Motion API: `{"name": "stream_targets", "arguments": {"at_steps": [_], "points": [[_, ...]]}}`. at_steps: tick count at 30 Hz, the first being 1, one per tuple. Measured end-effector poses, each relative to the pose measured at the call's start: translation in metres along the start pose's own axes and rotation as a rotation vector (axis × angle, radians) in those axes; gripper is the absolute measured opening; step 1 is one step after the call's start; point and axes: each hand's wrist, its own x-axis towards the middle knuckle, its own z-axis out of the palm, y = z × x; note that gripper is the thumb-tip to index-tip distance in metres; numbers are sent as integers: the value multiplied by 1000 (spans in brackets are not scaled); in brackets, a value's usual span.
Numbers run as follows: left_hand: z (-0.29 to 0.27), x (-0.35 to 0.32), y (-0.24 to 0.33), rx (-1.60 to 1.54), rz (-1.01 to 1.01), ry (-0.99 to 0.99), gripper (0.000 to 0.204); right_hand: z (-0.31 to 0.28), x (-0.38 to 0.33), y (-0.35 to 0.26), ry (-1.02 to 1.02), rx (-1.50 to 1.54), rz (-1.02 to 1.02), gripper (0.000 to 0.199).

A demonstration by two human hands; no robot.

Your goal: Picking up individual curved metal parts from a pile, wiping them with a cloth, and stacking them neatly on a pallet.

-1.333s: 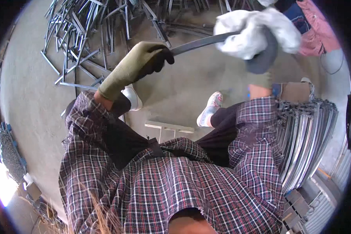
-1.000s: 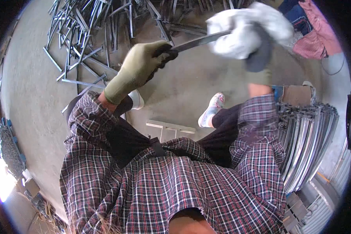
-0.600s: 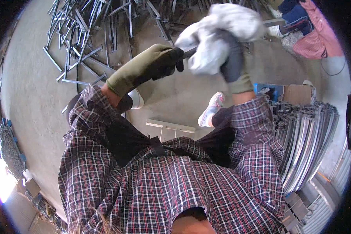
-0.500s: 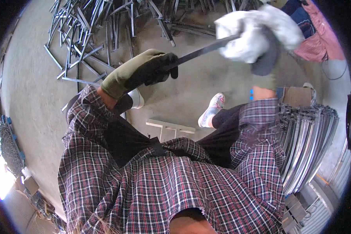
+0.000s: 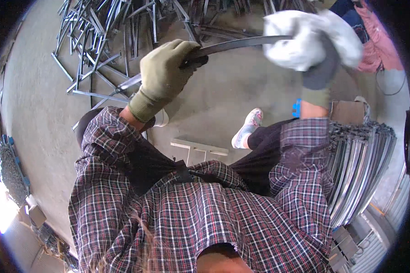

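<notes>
My left hand (image 5: 166, 73), in an olive knit glove with dark palm coating, is closed around a flat dark metal bar (image 5: 241, 42). A pale length of metal shows past that hand on its left side; whether it belongs to the same bar I cannot tell. The bar's right end runs into a bunched white cloth (image 5: 284, 43). My right hand (image 5: 323, 68), gloved alike with a grey palm, grips the cloth about the bar. Motion blurs the cloth, and most of the right fingers are hidden.
A tangled heap of metal frames (image 5: 93, 41) lies on the concrete floor ahead. Stacked long metal strips (image 5: 360, 168) stand at my right beside a cardboard box (image 5: 347, 112). A low wooden piece (image 5: 199, 146) lies between my legs. Pink fabric (image 5: 380, 41) hangs at far right.
My left hand has turned and moved right and slightly up along the bar. My right hand and the white cloth have shifted a little to the right. The bar now lies flatter.
</notes>
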Motion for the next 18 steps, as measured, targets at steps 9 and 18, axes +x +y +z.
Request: {"name": "stream_targets", "arguments": {"at_steps": [9, 18], "points": [[13, 1, -5, 212, 162, 47, 26, 88, 4, -131, 378, 1367, 451, 31], [6, -12, -13, -695, -445, -503, 15, -18, 36, -17, -358, 1379, -166, 21]]}}
